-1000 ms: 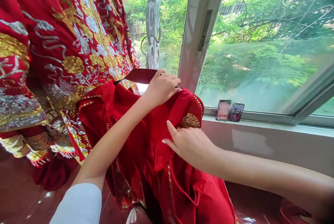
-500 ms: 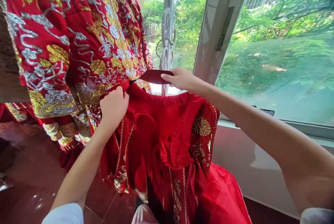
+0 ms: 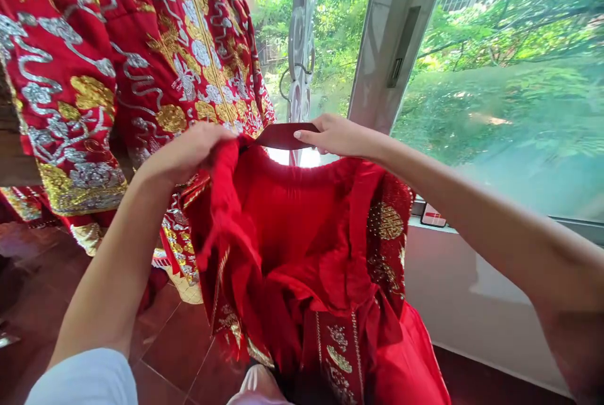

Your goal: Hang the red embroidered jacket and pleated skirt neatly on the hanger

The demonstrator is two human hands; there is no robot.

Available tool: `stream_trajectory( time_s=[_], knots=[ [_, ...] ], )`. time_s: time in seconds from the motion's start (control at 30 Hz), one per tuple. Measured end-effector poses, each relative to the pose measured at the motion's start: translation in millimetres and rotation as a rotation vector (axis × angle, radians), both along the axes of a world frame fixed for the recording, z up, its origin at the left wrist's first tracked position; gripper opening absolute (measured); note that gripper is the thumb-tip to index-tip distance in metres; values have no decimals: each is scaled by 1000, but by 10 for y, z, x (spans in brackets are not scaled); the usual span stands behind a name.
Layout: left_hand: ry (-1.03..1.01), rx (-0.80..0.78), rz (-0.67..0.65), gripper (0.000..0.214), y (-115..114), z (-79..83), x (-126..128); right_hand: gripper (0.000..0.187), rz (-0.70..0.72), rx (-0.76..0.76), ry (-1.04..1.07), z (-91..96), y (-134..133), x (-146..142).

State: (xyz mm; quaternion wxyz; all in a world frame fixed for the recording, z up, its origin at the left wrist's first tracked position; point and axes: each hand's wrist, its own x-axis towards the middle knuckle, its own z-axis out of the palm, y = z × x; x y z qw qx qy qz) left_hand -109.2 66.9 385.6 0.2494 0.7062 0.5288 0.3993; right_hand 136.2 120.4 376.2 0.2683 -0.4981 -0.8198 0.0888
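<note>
A red garment [image 3: 302, 248] with gold embroidery hangs in front of me, its top edge on a dark red hanger [image 3: 283, 134]. My left hand [image 3: 189, 148] is closed on the garment's upper left edge, lifting the cloth. My right hand [image 3: 333, 134] grips the hanger's middle and the garment's top, fingers curled over it. The lower folds drop toward the floor.
A heavily embroidered red, gold and silver robe [image 3: 117, 65] hangs at the left, touching the garment. A window frame [image 3: 401, 40] and glass with trees behind stand ahead. A small card [image 3: 431, 216] lies on the sill [image 3: 495, 229]. Dark red floor tiles [image 3: 174, 348] lie below.
My left hand has risen from the garment's side to its top left edge, pulling the cloth up. My right hand stays on the hanger. The view has shifted slightly.
</note>
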Motion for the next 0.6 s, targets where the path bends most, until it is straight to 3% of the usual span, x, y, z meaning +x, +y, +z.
stream_trajectory(
  time_s=[0.07,0.17,0.23,0.33,0.4,0.5,0.6],
  knots=[
    [139,-45,-99,40,-44,-43,36,33,50,45,-47,-9,27,83],
    [308,336,32,36,103,-90,-61,33,201,70,-55,-41,64,383],
    [396,446,55,39,291,-137,-171,40,266,46,-12,-111,82,671],
    [450,270,-181,49,537,-241,-298,53,294,-98,8,-320,79,1062],
    [412,200,-278,55,621,-310,-328,50,306,-181,34,-502,53,1199],
    [333,233,-251,57,653,-381,-315,48,243,-108,191,-730,14,1218],
    [247,276,-173,54,661,-439,-292,51,163,-25,335,-815,21,1174]
  ],
)
